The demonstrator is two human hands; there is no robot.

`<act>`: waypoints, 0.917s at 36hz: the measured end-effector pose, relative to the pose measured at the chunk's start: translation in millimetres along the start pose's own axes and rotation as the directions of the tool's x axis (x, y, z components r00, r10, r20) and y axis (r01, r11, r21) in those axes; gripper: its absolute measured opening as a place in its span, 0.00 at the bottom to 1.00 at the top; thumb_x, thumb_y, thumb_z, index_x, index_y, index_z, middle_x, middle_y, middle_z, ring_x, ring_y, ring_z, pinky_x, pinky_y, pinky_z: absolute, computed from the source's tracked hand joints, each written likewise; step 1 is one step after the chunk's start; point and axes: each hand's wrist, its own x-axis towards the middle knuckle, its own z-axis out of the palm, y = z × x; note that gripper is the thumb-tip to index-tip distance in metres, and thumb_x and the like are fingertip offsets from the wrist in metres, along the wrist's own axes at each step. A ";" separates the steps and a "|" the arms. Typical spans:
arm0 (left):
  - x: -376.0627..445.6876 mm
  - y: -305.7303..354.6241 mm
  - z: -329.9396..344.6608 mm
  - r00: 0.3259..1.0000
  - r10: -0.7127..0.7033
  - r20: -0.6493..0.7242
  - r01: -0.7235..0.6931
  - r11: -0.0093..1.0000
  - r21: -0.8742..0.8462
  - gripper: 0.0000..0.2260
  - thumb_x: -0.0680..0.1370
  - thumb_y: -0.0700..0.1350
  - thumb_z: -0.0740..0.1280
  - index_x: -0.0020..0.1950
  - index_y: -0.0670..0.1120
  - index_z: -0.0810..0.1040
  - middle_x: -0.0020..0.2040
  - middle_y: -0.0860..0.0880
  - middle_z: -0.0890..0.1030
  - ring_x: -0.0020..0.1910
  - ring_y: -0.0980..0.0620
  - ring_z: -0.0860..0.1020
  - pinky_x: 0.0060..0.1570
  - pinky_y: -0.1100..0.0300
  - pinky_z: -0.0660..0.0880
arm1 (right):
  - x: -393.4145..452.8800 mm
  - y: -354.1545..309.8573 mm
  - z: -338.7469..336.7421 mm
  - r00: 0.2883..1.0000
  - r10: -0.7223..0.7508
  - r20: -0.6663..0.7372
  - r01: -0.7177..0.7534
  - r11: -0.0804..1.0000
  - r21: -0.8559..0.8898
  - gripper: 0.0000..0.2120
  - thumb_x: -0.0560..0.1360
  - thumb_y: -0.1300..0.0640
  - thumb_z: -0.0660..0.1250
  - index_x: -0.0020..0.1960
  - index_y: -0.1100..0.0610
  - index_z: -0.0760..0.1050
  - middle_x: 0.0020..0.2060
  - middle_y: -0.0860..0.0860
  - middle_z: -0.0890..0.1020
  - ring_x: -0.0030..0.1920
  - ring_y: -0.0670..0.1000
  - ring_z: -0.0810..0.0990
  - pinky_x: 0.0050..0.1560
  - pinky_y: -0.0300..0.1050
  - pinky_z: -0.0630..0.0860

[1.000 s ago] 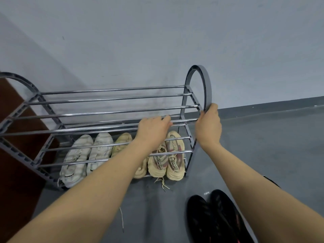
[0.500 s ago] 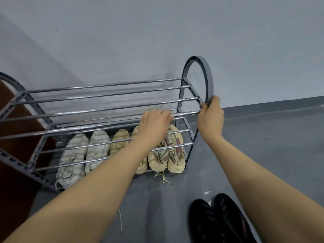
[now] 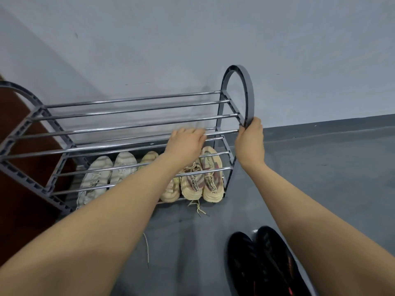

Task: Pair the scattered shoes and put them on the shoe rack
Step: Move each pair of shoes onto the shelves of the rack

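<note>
Chrome bars of the rack point(image 3: 132, 116) stand against the wall, three pale pairs point(image 3: 201, 180) lined up on its lowest tier. The left hand point(image 3: 184, 144) curls over a middle bar while the right hand point(image 3: 250, 142) grips the end hoop. A black pair point(image 3: 263, 261) waits on the floor point(image 3: 320, 178), seemingly the last to shelve.

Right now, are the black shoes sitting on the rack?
No, the black shoes lie on the grey floor in front of the shoe rack.
</note>
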 end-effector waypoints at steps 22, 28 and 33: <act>-197.4 34.9 -20.2 0.992 -0.106 0.075 0.093 0.983 0.159 0.10 0.80 0.45 0.56 0.58 0.43 0.71 0.59 0.44 0.75 0.60 0.42 0.72 0.55 0.51 0.66 | -166.9 36.6 -63.3 0.863 -0.076 0.500 0.244 0.929 -0.280 0.06 0.77 0.62 0.55 0.48 0.60 0.69 0.51 0.57 0.74 0.48 0.60 0.75 0.42 0.48 0.69; -257.7 35.0 -4.8 0.983 -0.128 0.135 0.101 0.977 0.189 0.11 0.80 0.45 0.57 0.59 0.42 0.72 0.59 0.43 0.75 0.59 0.42 0.72 0.54 0.53 0.67 | -225.6 47.5 -55.7 0.788 -0.128 0.603 0.338 0.908 -0.249 0.08 0.78 0.60 0.55 0.50 0.61 0.71 0.49 0.57 0.77 0.47 0.60 0.75 0.42 0.46 0.68; -293.0 27.7 13.0 0.970 -0.169 0.174 0.137 0.973 0.184 0.13 0.80 0.45 0.56 0.61 0.42 0.73 0.61 0.44 0.75 0.61 0.43 0.73 0.56 0.53 0.67 | -262.8 57.9 -52.3 0.740 -0.126 0.660 0.382 0.887 -0.259 0.08 0.78 0.59 0.54 0.51 0.61 0.71 0.49 0.57 0.78 0.48 0.60 0.76 0.41 0.47 0.69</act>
